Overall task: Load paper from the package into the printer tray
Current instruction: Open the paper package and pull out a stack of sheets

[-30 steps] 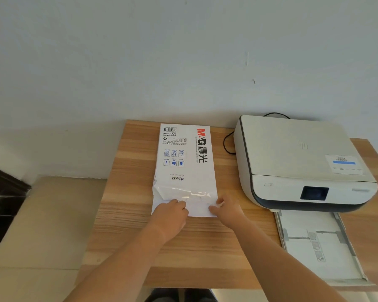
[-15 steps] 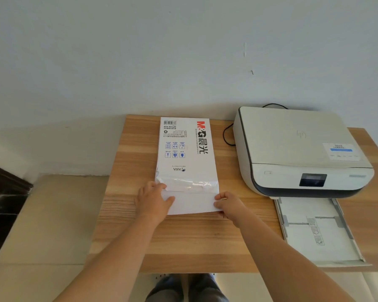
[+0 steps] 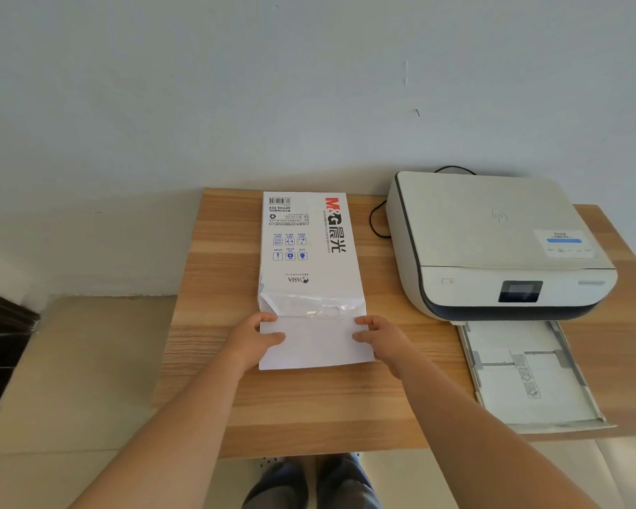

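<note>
A white paper package (image 3: 305,247) with red and black print lies lengthwise on the wooden table (image 3: 309,409), its near end torn open. A stack of white paper (image 3: 314,345) sticks out of that end toward me. My left hand (image 3: 252,339) pinches the stack's left edge, thumb on top. My right hand (image 3: 380,337) pinches its right edge the same way. The white printer (image 3: 492,244) stands to the right, with its paper tray (image 3: 529,376) pulled out in front of it and lying open.
A black cable (image 3: 377,218) loops between the package and the printer. The table's back edge meets a pale wall. Left of the table is a beige floor and a dark object (image 3: 1,347). My legs (image 3: 309,483) show below the front edge.
Both hands have moved from the middle of the package's open end to the stack's side edges. More white paper now sticks out toward me. The camera tilted down a little.
</note>
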`<move>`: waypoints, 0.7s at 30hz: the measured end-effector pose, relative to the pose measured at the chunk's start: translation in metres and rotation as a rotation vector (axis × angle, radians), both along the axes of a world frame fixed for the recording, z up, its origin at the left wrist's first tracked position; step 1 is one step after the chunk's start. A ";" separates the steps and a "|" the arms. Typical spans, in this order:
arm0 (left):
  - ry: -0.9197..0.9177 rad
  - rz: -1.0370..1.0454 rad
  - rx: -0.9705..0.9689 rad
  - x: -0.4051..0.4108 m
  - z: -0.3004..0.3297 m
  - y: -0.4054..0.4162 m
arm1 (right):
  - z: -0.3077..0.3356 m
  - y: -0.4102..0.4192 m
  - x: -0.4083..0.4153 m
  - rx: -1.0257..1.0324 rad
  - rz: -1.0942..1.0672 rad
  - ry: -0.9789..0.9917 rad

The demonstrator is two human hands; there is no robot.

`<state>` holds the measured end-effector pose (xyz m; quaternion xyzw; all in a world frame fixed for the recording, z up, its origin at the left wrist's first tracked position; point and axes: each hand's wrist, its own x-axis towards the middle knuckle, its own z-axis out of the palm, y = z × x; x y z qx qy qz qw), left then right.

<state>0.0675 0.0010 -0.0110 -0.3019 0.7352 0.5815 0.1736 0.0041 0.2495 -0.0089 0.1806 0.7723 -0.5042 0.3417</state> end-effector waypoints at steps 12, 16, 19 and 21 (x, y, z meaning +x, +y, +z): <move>0.013 0.024 -0.110 0.000 -0.006 -0.005 | 0.001 -0.006 0.001 0.138 -0.019 0.060; 0.002 0.025 -0.121 0.008 -0.004 -0.003 | -0.002 -0.002 0.006 0.126 -0.003 0.051; -0.004 0.021 -0.108 0.015 -0.002 -0.001 | -0.002 0.004 0.011 0.087 0.002 0.044; -0.022 0.015 -0.077 0.022 0.000 0.002 | 0.000 0.009 0.015 0.042 0.007 0.023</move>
